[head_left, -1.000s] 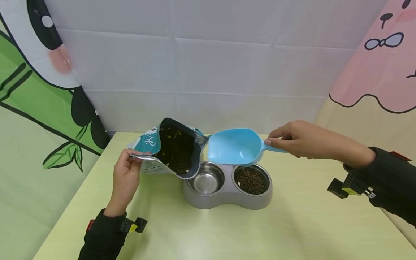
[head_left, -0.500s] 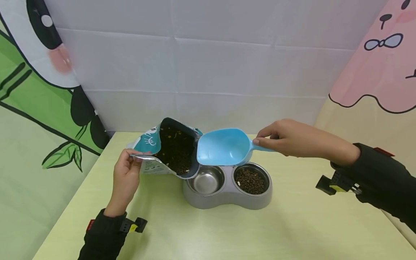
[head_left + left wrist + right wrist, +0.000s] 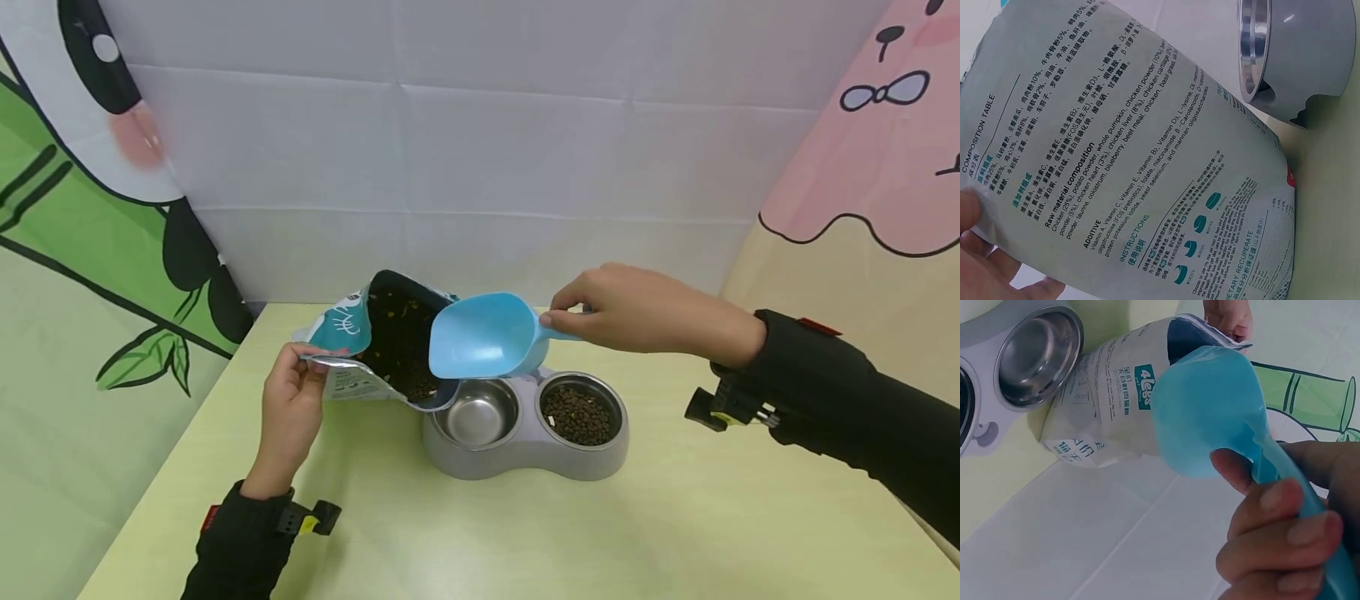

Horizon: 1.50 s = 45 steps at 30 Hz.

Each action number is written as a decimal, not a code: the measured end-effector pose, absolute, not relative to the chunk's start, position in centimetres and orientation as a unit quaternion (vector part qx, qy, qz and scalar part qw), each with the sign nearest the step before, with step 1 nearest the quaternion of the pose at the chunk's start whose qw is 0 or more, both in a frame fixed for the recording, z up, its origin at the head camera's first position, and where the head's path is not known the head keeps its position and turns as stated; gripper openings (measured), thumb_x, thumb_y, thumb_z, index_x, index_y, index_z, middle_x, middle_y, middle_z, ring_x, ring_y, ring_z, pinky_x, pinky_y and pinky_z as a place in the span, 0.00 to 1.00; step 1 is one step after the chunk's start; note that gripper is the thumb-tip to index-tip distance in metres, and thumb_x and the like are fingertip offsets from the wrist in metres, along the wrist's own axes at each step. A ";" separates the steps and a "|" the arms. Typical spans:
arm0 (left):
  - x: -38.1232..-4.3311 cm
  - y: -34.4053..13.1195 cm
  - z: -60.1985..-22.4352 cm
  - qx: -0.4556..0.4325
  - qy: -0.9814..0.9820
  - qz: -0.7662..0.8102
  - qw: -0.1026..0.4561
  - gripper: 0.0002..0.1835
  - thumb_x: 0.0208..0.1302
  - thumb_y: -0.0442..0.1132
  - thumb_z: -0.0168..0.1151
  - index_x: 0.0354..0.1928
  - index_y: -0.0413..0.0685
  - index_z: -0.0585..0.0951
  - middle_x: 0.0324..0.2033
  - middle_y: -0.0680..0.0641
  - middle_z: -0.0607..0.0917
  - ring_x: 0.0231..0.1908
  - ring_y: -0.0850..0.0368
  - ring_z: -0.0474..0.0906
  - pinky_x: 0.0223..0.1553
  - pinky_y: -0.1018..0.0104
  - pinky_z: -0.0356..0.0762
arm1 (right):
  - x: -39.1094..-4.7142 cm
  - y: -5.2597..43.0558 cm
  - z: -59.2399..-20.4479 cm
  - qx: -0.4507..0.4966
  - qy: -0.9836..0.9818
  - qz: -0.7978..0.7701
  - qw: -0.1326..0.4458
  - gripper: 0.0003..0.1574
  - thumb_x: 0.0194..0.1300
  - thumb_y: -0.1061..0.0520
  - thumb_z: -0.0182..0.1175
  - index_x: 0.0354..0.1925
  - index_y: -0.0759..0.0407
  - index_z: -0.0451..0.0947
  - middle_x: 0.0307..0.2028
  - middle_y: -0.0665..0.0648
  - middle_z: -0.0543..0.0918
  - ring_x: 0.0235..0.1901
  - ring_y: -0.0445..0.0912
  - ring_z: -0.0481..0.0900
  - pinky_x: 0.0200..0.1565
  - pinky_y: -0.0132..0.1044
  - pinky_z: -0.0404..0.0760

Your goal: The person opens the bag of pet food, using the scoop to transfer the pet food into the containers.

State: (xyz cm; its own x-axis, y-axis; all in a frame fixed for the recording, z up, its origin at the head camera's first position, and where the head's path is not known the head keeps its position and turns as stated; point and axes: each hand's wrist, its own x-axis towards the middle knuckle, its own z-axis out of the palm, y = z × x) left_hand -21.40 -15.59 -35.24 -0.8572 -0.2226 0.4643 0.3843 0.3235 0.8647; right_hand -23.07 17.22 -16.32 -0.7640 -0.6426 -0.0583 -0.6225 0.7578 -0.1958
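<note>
My left hand [image 3: 294, 408] pinches the near edge of an opened pet food bag [image 3: 341, 333], keeping its mouth wide and tilted toward me. Dark kibble [image 3: 405, 350] shows inside. In the left wrist view the printed back of the bag [image 3: 1129, 156] fills most of the frame. My right hand [image 3: 615, 308] grips the handle of a light blue scoop [image 3: 487, 337]. The scoop's bowl looks bare inside, and its front lip overlaps the bag's mouth in the head view. Curled fingers wrap the handle [image 3: 1300, 500] in the right wrist view.
A grey double feeder [image 3: 517, 462] stands on the pale yellow table [image 3: 465, 542], just right of the bag. Its left steel bowl [image 3: 477, 414] is bare; the right one holds brown kibble [image 3: 577, 415]. Behind the table hangs a white sheet [image 3: 510, 167].
My right hand has carried the scoop leftward, from the bag's right edge to over its mouth. The left hand and the bag have stayed nearly still.
</note>
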 end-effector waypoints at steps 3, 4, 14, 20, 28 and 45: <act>-21.4 -15.6 -35.2 -0.052 -0.771 -0.579 0.261 0.07 0.65 0.26 0.41 0.43 0.35 0.66 0.44 0.43 0.78 0.51 0.55 0.70 0.52 0.67 0.67 | -23.1 16.7 -16.3 -0.337 0.937 -0.072 0.058 0.11 0.65 0.44 0.50 0.35 0.42 0.79 0.31 0.43 0.79 0.31 0.40 0.73 0.34 0.41 0.73; -21.4 -15.6 -35.2 -0.051 -0.771 -0.579 0.261 0.07 0.65 0.26 0.41 0.43 0.36 0.66 0.44 0.43 0.78 0.51 0.55 0.70 0.52 0.67 0.67 | -23.1 16.5 -16.3 -0.337 0.937 -0.069 0.058 0.12 0.65 0.44 0.50 0.34 0.42 0.79 0.32 0.43 0.79 0.32 0.40 0.74 0.35 0.41 0.73; -21.1 -15.6 -34.9 -0.043 -0.772 -0.581 0.254 0.07 0.66 0.27 0.41 0.44 0.36 0.66 0.44 0.43 0.78 0.51 0.55 0.70 0.53 0.67 0.68 | -22.3 14.6 -15.5 -0.316 0.947 -0.007 0.047 0.13 0.65 0.44 0.50 0.41 0.44 0.79 0.34 0.44 0.80 0.34 0.42 0.75 0.36 0.43 0.75; -21.1 -15.6 -34.9 -0.045 -0.771 -0.582 0.254 0.07 0.66 0.27 0.41 0.44 0.36 0.66 0.44 0.43 0.78 0.50 0.56 0.71 0.53 0.66 0.67 | -21.4 13.4 -15.0 -0.310 0.950 0.021 0.037 0.13 0.65 0.45 0.50 0.35 0.45 0.80 0.26 0.44 0.78 0.29 0.41 0.74 0.30 0.41 0.74; -21.0 -15.7 -34.9 -0.046 -0.772 -0.583 0.249 0.07 0.66 0.28 0.41 0.44 0.36 0.66 0.45 0.43 0.77 0.53 0.52 0.69 0.54 0.62 0.67 | -20.6 11.7 -14.6 -0.300 0.951 0.073 0.011 0.25 0.65 0.46 0.49 0.13 0.50 0.64 0.14 0.49 0.61 0.18 0.44 0.62 0.19 0.37 0.59; -21.1 -15.7 -35.0 -0.051 -0.771 -0.583 0.251 0.07 0.66 0.28 0.41 0.44 0.36 0.66 0.45 0.43 0.76 0.52 0.51 0.69 0.54 0.64 0.67 | -21.2 9.7 -14.6 -0.302 0.945 0.122 0.004 0.22 0.64 0.48 0.50 0.15 0.52 0.63 0.14 0.48 0.59 0.17 0.44 0.63 0.17 0.38 0.59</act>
State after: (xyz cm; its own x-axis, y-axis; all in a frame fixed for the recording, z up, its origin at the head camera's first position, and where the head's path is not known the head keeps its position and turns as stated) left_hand -21.06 -15.69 -34.97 -0.8686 -0.2137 0.4471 0.3720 0.3148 0.8732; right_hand -21.17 9.68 -14.56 -0.8174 -0.5703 -0.0809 -0.5722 0.7878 0.2278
